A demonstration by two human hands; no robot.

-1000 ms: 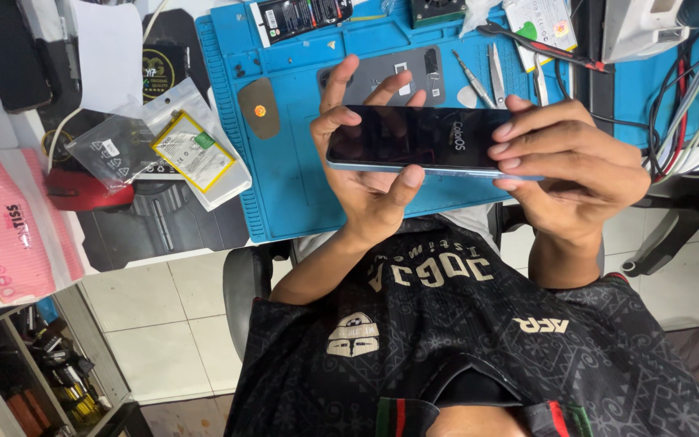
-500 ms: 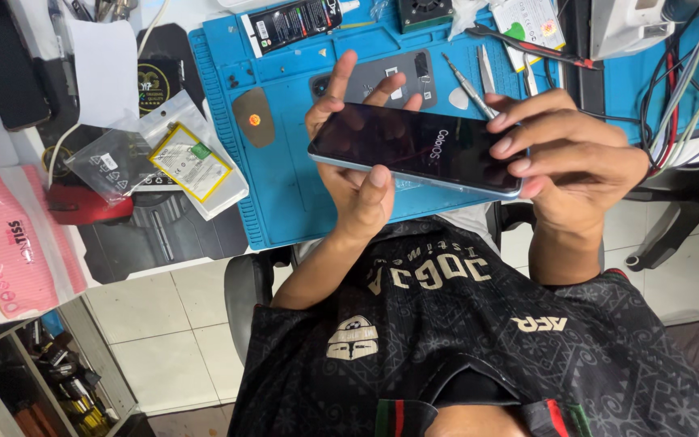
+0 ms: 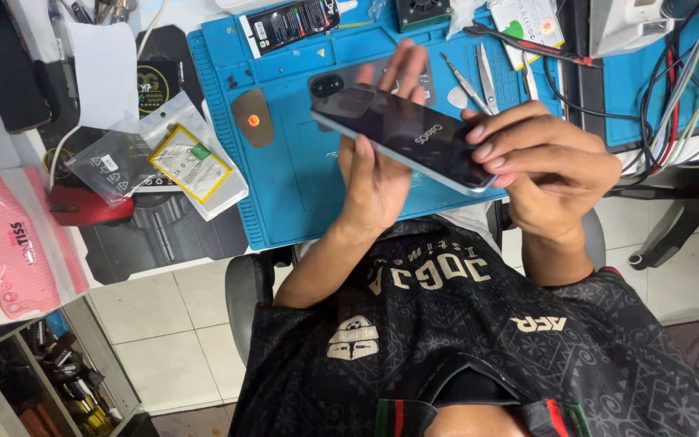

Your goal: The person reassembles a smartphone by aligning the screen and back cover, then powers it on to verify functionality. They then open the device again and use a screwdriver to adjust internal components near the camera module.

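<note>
Both my hands hold a dark, glossy smartphone above a blue work mat. My left hand supports it from below, thumb on its near edge and fingers reaching up behind it. My right hand grips the phone's right end with the fingertips on its face. The phone is tilted, its left end further from me. A grey phone back cover with a camera cluster lies on the mat, partly hidden by the phone.
Tweezers and thin metal tools lie on the mat's far side beside a black package. Clear plastic bags and a pink packet are at the left. Cables hang at the right. I sit on a chair over white floor tiles.
The phone has turned from level to slanted, its left end swinging away from me. My left hand slid further under it and my right hand stayed on the right end.
</note>
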